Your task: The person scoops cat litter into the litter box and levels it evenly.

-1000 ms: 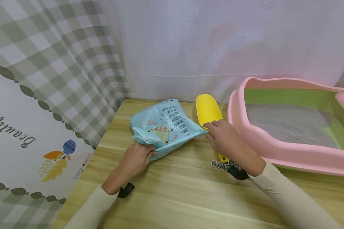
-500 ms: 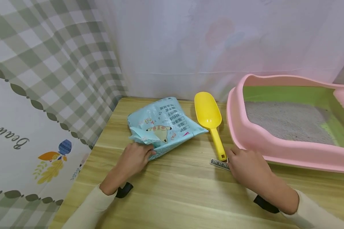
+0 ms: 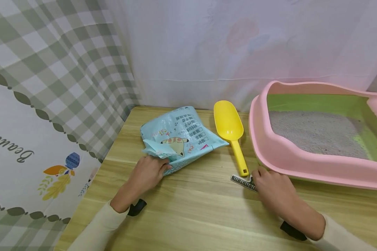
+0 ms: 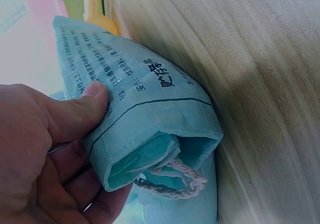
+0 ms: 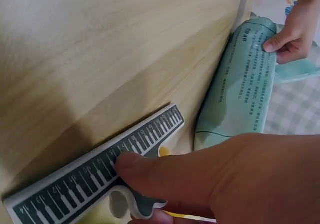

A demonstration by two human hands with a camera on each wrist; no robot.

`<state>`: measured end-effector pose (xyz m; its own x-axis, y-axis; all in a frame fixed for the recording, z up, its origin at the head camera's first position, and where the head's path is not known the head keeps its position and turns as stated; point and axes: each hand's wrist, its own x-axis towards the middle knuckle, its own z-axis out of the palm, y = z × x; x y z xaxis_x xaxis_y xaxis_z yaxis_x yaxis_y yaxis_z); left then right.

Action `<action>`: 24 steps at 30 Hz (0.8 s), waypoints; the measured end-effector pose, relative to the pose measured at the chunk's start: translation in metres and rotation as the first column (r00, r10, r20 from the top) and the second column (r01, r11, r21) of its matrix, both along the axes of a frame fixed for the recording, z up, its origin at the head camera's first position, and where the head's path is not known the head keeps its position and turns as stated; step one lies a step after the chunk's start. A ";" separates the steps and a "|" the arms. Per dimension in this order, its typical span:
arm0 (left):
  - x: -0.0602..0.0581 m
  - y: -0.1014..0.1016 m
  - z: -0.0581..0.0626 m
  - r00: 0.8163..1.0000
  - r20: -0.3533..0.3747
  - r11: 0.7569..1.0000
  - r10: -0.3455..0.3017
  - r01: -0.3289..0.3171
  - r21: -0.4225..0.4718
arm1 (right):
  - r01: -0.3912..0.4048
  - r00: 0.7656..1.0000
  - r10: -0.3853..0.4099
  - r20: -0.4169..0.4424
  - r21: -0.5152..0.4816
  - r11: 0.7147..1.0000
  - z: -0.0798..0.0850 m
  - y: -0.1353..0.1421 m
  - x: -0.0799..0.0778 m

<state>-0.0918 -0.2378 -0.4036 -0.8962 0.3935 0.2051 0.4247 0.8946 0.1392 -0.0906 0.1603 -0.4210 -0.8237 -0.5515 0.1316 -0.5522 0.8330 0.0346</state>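
Note:
A light blue printed plastic bag point(image 3: 188, 136) with a cartoon face lies at the table's left, its near end folded over. My left hand point(image 3: 148, 173) grips that end, thumb point(image 4: 82, 108) on the printed side and fingers curled behind. A twisted cord point(image 4: 175, 179) hangs at the bag's folded end in the left wrist view. On the right, my right hand point(image 3: 276, 190) pinches a flat ruler-like piece point(image 5: 100, 166) with a numbered scale and a wavy cut-out edge; the thumb lies on its face. In the head view, part of the ruler-like piece point(image 3: 243, 182) is hidden under the hand.
A yellow scoop point(image 3: 228, 120) lies between the bag and a pink litter box point(image 3: 289, 153), its handle end close to the ruler-like piece. Grey litter point(image 3: 314, 130) covers much of the box's green floor. Curtains point(image 3: 188, 52) hang behind the wooden table point(image 3: 194, 216).
My right hand has let go of the bag's right corner and moved right and nearer to the ruler-like piece, uncovering the scoop's handle. My left hand stays on the bag.

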 end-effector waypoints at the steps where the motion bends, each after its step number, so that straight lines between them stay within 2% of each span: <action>1: 0.000 0.000 0.000 1.000 -0.002 1.000 -0.001 0.001 -0.001 | 0.000 1.000 0.000 0.004 -0.007 1.000 0.000 0.000 0.001; 9: -0.001 0.000 -0.001 1.000 -0.016 1.000 -0.013 0.013 -0.002 | -0.001 0.999 0.004 0.036 -0.066 0.998 0.003 0.000 0.009; 13: -0.001 -0.001 -0.002 1.000 -0.016 1.000 -0.015 0.015 0.010 | -0.025 0.997 0.031 0.066 -0.083 0.996 0.002 -0.003 0.012; 17: -0.001 -0.001 -0.003 1.000 -0.017 1.000 -0.012 0.012 0.012 | -0.041 0.994 0.052 0.099 -0.105 0.994 0.000 -0.005 0.012; 24: -0.001 -0.001 -0.004 1.000 -0.024 1.000 -0.010 0.011 0.007 | -0.064 0.993 0.077 0.091 -0.140 0.988 0.004 -0.010 0.009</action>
<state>-0.0930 -0.2385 -0.4074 -0.8869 0.4014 0.2289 0.4373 0.8891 0.1354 -0.0814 0.1499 -0.4173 -0.7957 -0.5910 0.1323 -0.6051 0.7851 -0.1324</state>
